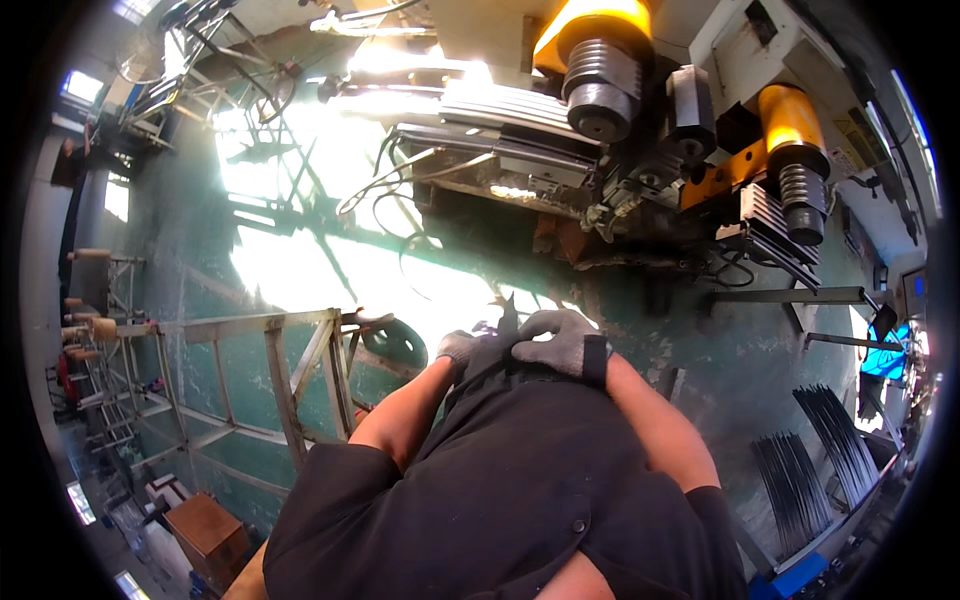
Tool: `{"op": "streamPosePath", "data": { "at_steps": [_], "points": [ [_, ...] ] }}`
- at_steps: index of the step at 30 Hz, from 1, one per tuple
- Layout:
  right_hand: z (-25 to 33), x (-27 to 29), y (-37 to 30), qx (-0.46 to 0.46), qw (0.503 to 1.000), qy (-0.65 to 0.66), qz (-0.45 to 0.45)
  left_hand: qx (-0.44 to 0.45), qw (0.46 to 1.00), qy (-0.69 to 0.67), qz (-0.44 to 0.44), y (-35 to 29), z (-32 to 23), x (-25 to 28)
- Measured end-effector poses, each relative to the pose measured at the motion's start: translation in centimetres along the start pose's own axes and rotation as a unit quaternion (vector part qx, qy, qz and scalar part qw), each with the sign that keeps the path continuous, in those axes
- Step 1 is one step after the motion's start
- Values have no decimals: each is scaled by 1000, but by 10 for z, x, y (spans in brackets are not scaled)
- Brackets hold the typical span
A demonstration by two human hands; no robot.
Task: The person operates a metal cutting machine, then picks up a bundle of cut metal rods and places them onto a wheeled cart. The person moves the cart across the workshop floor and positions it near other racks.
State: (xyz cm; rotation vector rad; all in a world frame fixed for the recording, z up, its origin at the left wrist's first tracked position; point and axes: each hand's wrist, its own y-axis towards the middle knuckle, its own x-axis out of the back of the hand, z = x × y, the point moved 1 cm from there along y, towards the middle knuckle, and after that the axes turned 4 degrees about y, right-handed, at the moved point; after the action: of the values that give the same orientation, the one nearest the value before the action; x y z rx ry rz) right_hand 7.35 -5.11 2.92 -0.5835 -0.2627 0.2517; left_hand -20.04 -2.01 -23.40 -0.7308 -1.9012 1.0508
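Observation:
Both of my hands wear grey gloves and are close together in front of my waist, against my dark shirt (pixel 540 450). My left hand (pixel 458 346) is partly covered by dark cloth, its fingers closed on a fold of it. On the other side, my right hand (pixel 562 340) curls its fingers inward at the same cloth, a dark band round its wrist. A pointed end of dark cloth (pixel 508 318) sticks up between the two hands. The fingertips are mostly hidden.
Ahead stands a machine with yellow-and-black cylinders (pixel 603 75). A metal frame rack (pixel 275 365) is at my left, near a dark round disc (pixel 394 343). Bundles of thin dark rods (pixel 835 440) lie at the right. A brown box (pixel 207 535) sits lower left; sunlight glares on the green floor (pixel 200 270).

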Motion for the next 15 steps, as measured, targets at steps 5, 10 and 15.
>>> {"op": "streamPosePath", "data": {
  "at_steps": [5,10,15],
  "points": [
    [-23,4,5,10,1000,-13,-11,-51,997,-62,5,-45,-13,25],
    [-33,17,1,-32,997,-32,-60,-57,998,10,-29,2,44,19],
    [-113,33,-12,-29,983,-19,-178,-91,995,-20,-35,2,38,23]
  ]
}}
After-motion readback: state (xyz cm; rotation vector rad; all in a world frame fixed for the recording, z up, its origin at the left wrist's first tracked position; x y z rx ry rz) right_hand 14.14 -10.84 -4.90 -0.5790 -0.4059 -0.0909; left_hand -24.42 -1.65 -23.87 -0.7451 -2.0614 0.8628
